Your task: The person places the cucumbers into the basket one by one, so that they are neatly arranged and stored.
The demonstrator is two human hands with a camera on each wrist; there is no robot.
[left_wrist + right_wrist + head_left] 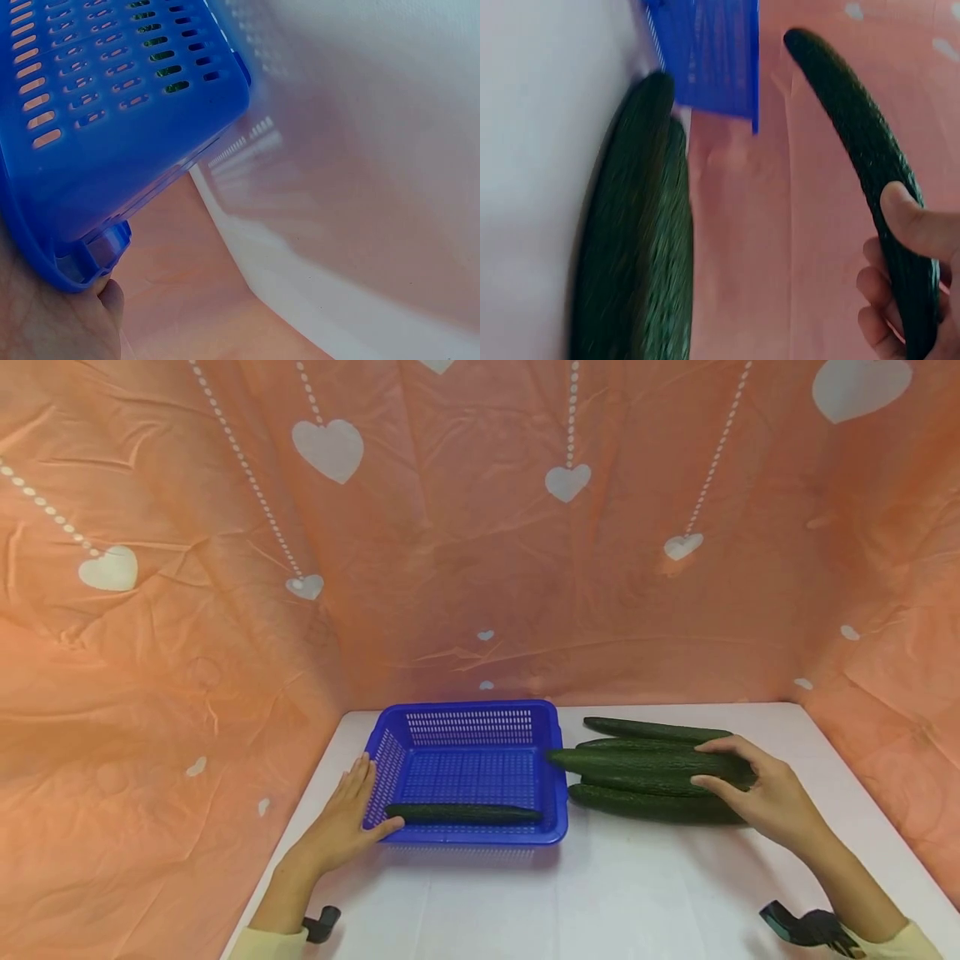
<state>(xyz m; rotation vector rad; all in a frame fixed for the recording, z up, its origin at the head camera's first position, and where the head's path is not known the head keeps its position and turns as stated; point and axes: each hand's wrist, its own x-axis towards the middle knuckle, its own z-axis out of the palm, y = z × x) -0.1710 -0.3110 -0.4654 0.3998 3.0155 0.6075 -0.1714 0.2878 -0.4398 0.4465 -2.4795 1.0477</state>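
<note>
My right hand grips a dark green cucumber between thumb and fingers. In the right wrist view it is raised above the other cucumbers, its free end pointing toward the blue plastic basket. From the head view that end overlaps the basket's right rim. My left hand lies against the basket's left side, fingers extended along the rim and thumb over the near corner. One cucumber lies inside the basket along its near wall. The left wrist view shows the basket's slotted wall close to the hand.
Several cucumbers lie side by side on the white table, right of the basket. Another cucumber is at the back of that group. An orange sheet with hearts hangs behind and along both sides.
</note>
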